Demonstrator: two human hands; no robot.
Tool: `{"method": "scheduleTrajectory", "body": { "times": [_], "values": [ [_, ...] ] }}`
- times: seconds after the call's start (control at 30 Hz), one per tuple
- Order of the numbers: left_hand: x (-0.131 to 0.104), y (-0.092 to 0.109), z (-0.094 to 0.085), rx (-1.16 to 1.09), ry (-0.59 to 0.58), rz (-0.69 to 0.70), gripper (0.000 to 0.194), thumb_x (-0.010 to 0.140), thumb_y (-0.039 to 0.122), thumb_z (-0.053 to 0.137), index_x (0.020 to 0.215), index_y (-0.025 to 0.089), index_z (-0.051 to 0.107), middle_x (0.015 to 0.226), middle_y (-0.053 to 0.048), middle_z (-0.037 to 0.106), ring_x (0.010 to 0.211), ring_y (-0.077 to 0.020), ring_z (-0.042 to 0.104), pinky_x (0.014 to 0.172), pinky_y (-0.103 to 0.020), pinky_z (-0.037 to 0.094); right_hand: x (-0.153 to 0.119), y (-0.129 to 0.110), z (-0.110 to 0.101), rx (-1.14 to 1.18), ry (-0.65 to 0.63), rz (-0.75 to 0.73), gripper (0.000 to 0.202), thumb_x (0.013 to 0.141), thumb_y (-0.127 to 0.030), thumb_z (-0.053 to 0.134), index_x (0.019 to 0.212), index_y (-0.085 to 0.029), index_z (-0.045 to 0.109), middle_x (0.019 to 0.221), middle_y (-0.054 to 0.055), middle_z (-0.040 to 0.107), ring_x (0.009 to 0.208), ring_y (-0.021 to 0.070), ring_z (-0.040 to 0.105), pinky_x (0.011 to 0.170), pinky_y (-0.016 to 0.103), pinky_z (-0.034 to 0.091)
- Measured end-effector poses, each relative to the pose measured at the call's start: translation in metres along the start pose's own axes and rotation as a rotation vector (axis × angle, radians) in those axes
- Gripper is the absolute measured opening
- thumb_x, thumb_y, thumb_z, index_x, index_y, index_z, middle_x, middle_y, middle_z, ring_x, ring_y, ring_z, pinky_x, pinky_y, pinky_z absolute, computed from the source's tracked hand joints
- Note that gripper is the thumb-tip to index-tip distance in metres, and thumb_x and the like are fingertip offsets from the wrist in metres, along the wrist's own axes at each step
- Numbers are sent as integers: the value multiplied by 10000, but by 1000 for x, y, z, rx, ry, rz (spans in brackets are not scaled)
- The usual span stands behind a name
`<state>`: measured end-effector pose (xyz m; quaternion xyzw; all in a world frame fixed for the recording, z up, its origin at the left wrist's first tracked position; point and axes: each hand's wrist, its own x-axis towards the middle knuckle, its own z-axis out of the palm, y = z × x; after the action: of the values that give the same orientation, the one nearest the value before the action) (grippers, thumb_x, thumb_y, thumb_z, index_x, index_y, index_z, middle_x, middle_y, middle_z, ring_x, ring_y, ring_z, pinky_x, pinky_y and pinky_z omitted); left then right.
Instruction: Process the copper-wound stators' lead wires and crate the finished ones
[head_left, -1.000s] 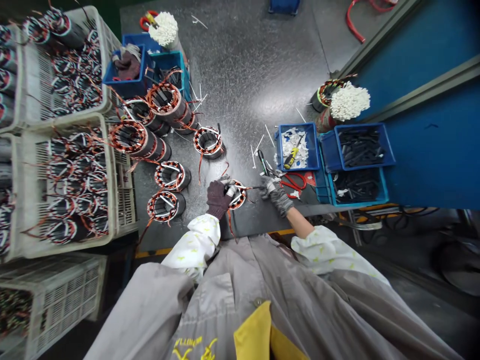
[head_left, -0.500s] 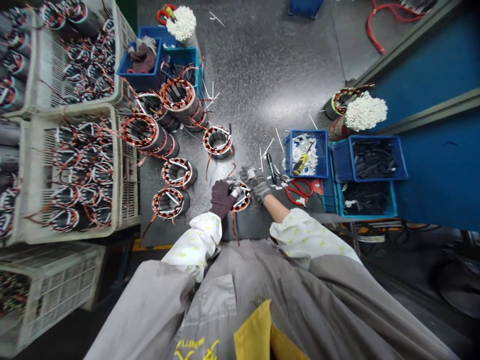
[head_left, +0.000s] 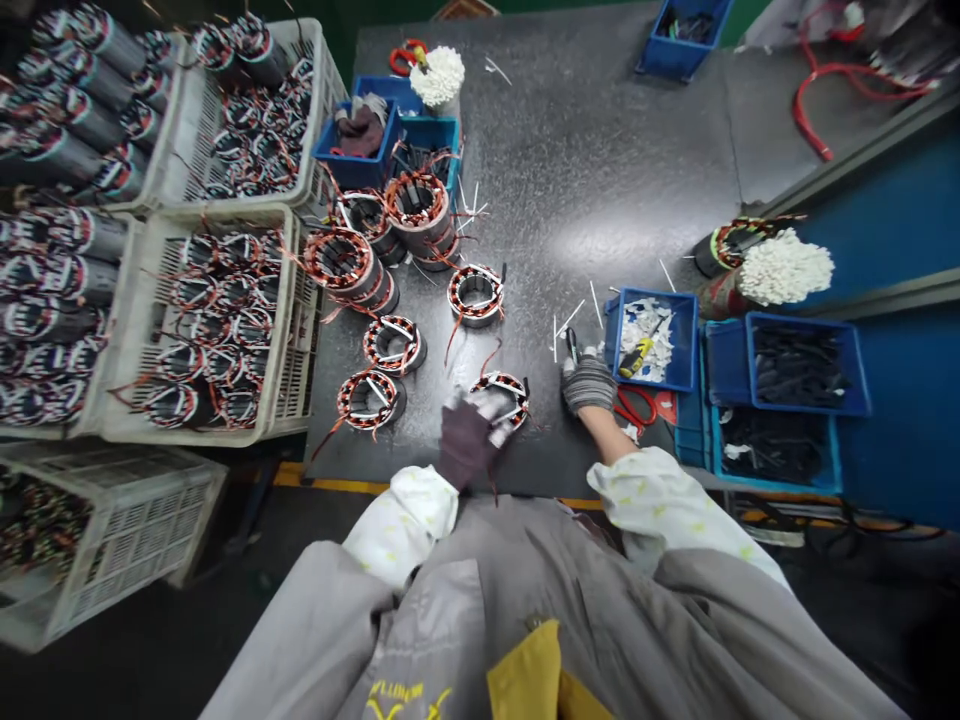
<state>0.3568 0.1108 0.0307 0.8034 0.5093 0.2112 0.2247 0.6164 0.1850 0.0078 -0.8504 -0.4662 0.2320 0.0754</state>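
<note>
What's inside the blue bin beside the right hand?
White scraps, with a yellow-and-black tool lying on top. Whatever lies beneath the scraps is covered.

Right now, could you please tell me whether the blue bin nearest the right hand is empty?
The blue bin is not empty: white scraps lie inside, with a yellow-handled tool on top of them.

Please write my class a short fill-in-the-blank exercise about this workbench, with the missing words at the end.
1. The left hand, at a wire-wound stator, wears a glove ____ in shade than that on the right hand.
2. The right glove is patterned with ____.
3. The bin of white scraps is coloured ____.
4. The stator crates stand on the person's ____.

Missing words: darker; stripes; blue; left.
</note>
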Motion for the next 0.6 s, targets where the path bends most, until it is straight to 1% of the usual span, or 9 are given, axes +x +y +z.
{"method": "scheduleTrajectory", "body": {
  "times": [0.07, 0.13, 0.2, 0.27, 0.33, 0.37, 0.47, 0.53, 0.6],
  "values": [
    [-4, 11, 6, 123, -217, 15, 597, 934, 433, 805, 1493, 285, 658, 1296, -126, 773, 1255, -360, 690, 1306, -693, 255, 7, 3, -1, -148, -89, 43, 371, 1005, -219, 556, 1307, -35, 670, 1215, 298, 709, 1179, 389, 701, 1051, 512, 534],
    [1, 15, 12, 223, -364, -17, 635, 944, 486, 795, 1523, 271, 647, 1109, -114, 815, 1115, -347, 734, 1302, -726, 219, 9, -3, 0, -254, -148, 58, 351, 1015, -217, 534, 1288, -43, 670, 1146, 275, 723, 1119, 394, 721, 947, 493, 564],
    [9, 14, 10, 268, -433, -28, 648, 959, 516, 777, 1542, 273, 633, 1039, -100, 821, 1069, -328, 742, 1307, -719, 198, 6, -9, -2, -280, -139, 32, 351, 1019, -255, 534, 1272, -54, 673, 1146, 263, 724, 1108, 397, 723, 920, 483, 560],
    [13, 11, 1, 259, -446, -25, 664, 944, 498, 800, 1547, 279, 629, 1100, -109, 820, 1117, -329, 733, 1311, -698, 197, 2, -12, -8, -335, -111, -9, 383, 1015, -293, 541, 1294, -65, 670, 1182, 255, 722, 1120, 388, 718, 930, 466, 549],
    [14, 8, -11, 162, -413, -57, 612, 939, 442, 810, 1514, 298, 657, 1198, -103, 810, 1187, -331, 717, 1303, -655, 247, -3, -14, -17, -403, -107, -76, 425, 1009, -317, 555, 1335, -69, 669, 1229, 260, 718, 1148, 383, 705, 960, 457, 533],
    [14, 5, -17, 83, -371, -112, 557, 948, 409, 799, 1481, 299, 681, 1239, -95, 803, 1215, -325, 710, 1286, -619, 302, -5, -17, -21, -394, -129, -115, 442, 1007, -332, 568, 1348, -75, 680, 1266, 263, 715, 1171, 383, 695, 989, 458, 521],
    [14, -8, -30, -195, -98, -449, 395, 1031, 331, 664, 1415, 243, 700, 1334, -99, 772, 1261, -278, 701, 1179, -473, 470, -11, -34, -23, -193, -254, -225, 472, 1054, -438, 517, 1344, -137, 737, 1326, 192, 739, 1183, 319, 691, 1041, 395, 500],
    [16, -20, -34, -327, 44, -685, 375, 1050, 314, 623, 1401, 194, 676, 1383, -131, 745, 1278, -259, 696, 1132, -416, 512, -18, -54, -13, -69, -347, -275, 493, 1075, -497, 471, 1320, -189, 768, 1284, 116, 776, 1138, 263, 710, 1004, 328, 512],
    [18, -28, -34, -398, -3, -833, 388, 1010, 345, 696, 1359, 178, 672, 1389, -150, 737, 1275, -279, 697, 1125, -421, 517, -29, -74, 1, -22, -440, -308, 463, 1049, -510, 523, 1292, -217, 787, 1263, 79, 793, 1124, 244, 722, 971, 303, 523]
  ]
}}
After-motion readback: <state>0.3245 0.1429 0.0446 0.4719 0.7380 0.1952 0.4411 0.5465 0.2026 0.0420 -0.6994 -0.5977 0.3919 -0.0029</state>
